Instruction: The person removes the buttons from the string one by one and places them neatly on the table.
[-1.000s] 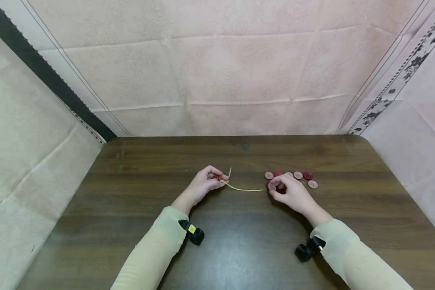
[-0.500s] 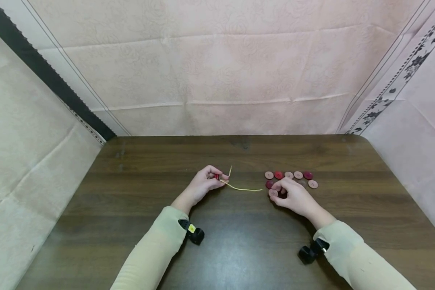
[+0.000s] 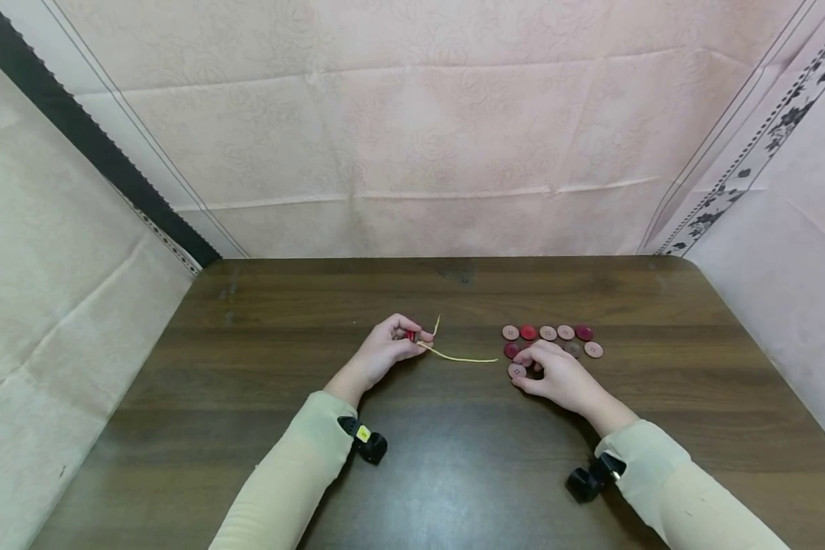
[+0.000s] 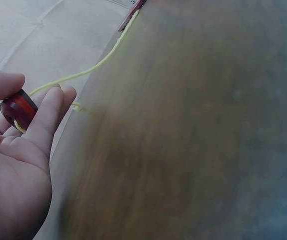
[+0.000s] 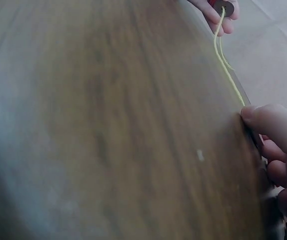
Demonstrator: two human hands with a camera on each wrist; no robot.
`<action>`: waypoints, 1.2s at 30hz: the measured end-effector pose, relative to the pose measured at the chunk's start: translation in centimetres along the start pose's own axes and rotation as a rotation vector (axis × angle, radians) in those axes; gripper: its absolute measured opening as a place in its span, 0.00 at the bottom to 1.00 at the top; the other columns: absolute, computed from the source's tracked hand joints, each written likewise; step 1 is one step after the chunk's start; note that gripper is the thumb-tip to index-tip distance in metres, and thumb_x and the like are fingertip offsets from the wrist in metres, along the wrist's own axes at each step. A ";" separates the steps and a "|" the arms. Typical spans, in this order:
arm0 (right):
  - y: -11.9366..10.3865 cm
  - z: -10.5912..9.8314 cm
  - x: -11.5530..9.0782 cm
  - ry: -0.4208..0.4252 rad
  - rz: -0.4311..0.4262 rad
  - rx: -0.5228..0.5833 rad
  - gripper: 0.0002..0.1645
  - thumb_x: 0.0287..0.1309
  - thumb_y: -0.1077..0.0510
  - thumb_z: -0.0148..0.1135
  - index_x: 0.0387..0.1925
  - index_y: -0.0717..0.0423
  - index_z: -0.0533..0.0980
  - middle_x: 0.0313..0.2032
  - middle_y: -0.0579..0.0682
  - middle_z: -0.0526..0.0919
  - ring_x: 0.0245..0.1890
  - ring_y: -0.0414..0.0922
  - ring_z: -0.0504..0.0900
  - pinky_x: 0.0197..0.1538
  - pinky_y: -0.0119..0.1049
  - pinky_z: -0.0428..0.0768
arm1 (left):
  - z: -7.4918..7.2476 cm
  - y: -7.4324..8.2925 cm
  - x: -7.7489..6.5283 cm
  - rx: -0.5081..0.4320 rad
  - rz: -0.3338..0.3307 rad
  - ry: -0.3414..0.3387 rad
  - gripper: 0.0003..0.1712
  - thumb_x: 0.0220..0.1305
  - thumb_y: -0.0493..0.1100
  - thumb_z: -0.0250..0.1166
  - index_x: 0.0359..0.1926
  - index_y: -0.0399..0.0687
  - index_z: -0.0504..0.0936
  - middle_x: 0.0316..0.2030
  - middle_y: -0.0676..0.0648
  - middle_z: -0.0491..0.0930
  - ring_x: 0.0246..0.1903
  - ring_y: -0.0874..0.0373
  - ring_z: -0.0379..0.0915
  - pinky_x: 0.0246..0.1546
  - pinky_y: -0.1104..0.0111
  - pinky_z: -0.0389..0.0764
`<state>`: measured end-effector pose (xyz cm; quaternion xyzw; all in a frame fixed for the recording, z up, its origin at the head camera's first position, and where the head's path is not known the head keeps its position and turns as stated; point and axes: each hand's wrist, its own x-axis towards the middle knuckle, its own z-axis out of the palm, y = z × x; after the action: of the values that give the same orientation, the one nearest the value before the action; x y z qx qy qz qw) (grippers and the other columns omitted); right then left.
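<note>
My left hand [image 3: 389, 344] pinches a small stack of red and dark buttons [image 4: 19, 110] between thumb and fingers. A yellow string [image 3: 464, 360] runs through the stack; one end sticks up beyond the fingers and the other trails right across the table. To the right, my right hand [image 3: 557, 376] has thumb and index finger at opposite edges of a pink button [image 3: 516, 370], which it holds low near the table. The loose string end comes close to this button. Its other fingers are curled, and the palm hides part of the buttons behind.
Several loose buttons lie in rows beyond my right hand, among them a red button [image 3: 528, 332], a maroon button [image 3: 583, 333] and a brown button [image 3: 573, 349]. The wooden table [image 3: 412, 473] ends at a pale cloth backdrop [image 3: 412, 153].
My right hand has shifted slightly toward me and right, bringing the pink button down flatter and apart from the maroon one behind it. The left hand and string have stayed put.
</note>
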<state>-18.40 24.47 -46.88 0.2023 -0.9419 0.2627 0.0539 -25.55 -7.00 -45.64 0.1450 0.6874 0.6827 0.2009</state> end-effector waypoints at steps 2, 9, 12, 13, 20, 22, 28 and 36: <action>0.0 0.0 0.0 -0.003 0.004 -0.004 0.14 0.49 0.53 0.71 0.37 0.49 0.77 0.35 0.41 0.74 0.35 0.41 0.69 0.41 0.41 0.73 | 0.0 0.0 0.0 0.000 0.000 0.001 0.15 0.59 0.27 0.61 0.46 0.36 0.69 0.44 0.38 0.81 0.45 0.52 0.78 0.41 0.68 0.77; -0.1 0.0 -0.1 -0.010 0.011 0.013 0.13 0.49 0.54 0.71 0.37 0.50 0.78 0.35 0.42 0.75 0.36 0.43 0.70 0.42 0.43 0.72 | 0.1 0.1 -0.1 0.005 -0.011 0.005 0.14 0.59 0.28 0.61 0.45 0.37 0.69 0.44 0.40 0.81 0.45 0.52 0.78 0.41 0.69 0.77; -0.2 -0.2 -0.1 -0.003 0.019 0.018 0.13 0.50 0.53 0.70 0.37 0.50 0.78 0.35 0.42 0.75 0.35 0.42 0.70 0.42 0.42 0.73 | 0.1 0.1 -0.1 0.009 -0.014 0.004 0.14 0.59 0.28 0.61 0.45 0.38 0.69 0.44 0.40 0.81 0.45 0.52 0.78 0.42 0.69 0.77; -0.2 -0.2 0.0 0.006 0.022 0.019 0.13 0.50 0.53 0.70 0.37 0.50 0.78 0.35 0.42 0.75 0.35 0.41 0.70 0.41 0.41 0.73 | 0.1 0.2 -0.1 0.009 -0.011 0.003 0.14 0.59 0.28 0.61 0.45 0.37 0.69 0.44 0.40 0.81 0.45 0.52 0.78 0.42 0.69 0.77; -0.9 -0.6 0.6 0.078 0.012 0.067 0.15 0.50 0.53 0.70 0.39 0.52 0.78 0.35 0.43 0.74 0.33 0.40 0.70 0.40 0.39 0.73 | 0.1 0.2 -0.2 0.011 0.011 0.001 0.14 0.59 0.27 0.61 0.45 0.37 0.70 0.44 0.40 0.81 0.44 0.53 0.78 0.41 0.69 0.77; -1.3 -0.5 1.0 0.097 0.003 0.076 0.15 0.50 0.53 0.70 0.40 0.52 0.79 0.36 0.44 0.75 0.33 0.40 0.70 0.40 0.39 0.73 | 0.1 0.2 -0.2 0.012 0.013 0.000 0.14 0.58 0.27 0.61 0.44 0.36 0.70 0.44 0.40 0.81 0.44 0.53 0.78 0.41 0.69 0.77; -2.8 0.3 2.6 0.107 -0.025 0.123 0.18 0.53 0.54 0.68 0.45 0.56 0.78 0.41 0.46 0.77 0.36 0.41 0.74 0.39 0.40 0.75 | 0.2 0.1 -0.1 0.007 0.014 -0.003 0.14 0.58 0.27 0.61 0.45 0.36 0.70 0.44 0.40 0.81 0.46 0.52 0.78 0.41 0.69 0.77; -5.0 1.3 4.9 0.092 -0.048 0.159 0.19 0.54 0.54 0.67 0.47 0.57 0.78 0.42 0.47 0.77 0.36 0.43 0.76 0.40 0.40 0.76 | 0.3 0.1 0.1 0.003 -0.011 -0.004 0.15 0.59 0.29 0.62 0.47 0.35 0.69 0.46 0.38 0.80 0.48 0.51 0.77 0.43 0.68 0.77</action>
<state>-20.82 18.22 -44.63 0.2160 -0.9095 0.3443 0.0870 -25.53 -6.69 -45.56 0.1425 0.6888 0.6804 0.2058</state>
